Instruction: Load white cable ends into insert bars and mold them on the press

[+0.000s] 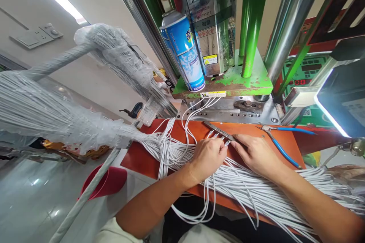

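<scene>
A narrow dark metal bar [217, 130] lies at an angle on the orange-red work surface [256, 131], with several white cable ends set along it. At its lower side my left hand [207, 156] is closed, fingers pinched round a white cable end near the bar. My right hand [258, 153] has its fingertips pressed together on the right end of the bar. A large bundle of white cables [242, 186] runs beneath both hands and across the surface.
Behind the surface stands a green press [256, 79] with a blue spray can [188, 57] on its plate. Blue-handled pliers [281, 148] lie at the right. Wrapped cables [65, 114] hang on a rack at left, above a red bin [114, 180]. A bright lamp [342, 95] is at right.
</scene>
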Available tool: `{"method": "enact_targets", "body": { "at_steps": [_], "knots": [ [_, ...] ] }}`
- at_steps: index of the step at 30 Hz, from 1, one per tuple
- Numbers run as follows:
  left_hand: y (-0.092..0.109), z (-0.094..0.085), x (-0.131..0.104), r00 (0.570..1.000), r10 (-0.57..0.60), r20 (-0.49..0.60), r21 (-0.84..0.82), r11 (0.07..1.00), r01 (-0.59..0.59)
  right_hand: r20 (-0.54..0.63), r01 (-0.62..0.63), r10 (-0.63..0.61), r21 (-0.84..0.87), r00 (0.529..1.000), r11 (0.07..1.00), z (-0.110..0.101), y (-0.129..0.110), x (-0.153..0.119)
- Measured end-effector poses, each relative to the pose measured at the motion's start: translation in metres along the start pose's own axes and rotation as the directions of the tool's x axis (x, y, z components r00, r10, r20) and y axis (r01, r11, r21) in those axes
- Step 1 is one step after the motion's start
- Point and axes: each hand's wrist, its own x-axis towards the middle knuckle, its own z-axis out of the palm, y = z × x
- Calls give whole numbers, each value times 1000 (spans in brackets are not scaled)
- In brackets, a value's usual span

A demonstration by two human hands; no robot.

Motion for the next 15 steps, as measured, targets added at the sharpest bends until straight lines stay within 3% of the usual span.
{"method": "enact_targets", "body": {
  "at_steps": [4, 8, 12, 15],
  "knots": [
    [-2, 4, -3, 1000, 20, 21, 31, 999, -21, -17, 95, -96, -49, 995, 994, -1, 1, 0],
    [-13, -21, 8, 997, 49, 65, 37, 998, -52, 27, 79, -78, -28, 997, 997, 0, -1, 1],
    [-38, -53, 43, 993, 44, -113, 196, 980, -21, 39, 24, -24, 5, 999, 1000, -1, -3, 3],
    [-57, -54, 67, 974, 103, -202, 333, 942, -31, 19, 19, -19, 13, 1000, 1000, -4, -5, 5]
  ]
}}
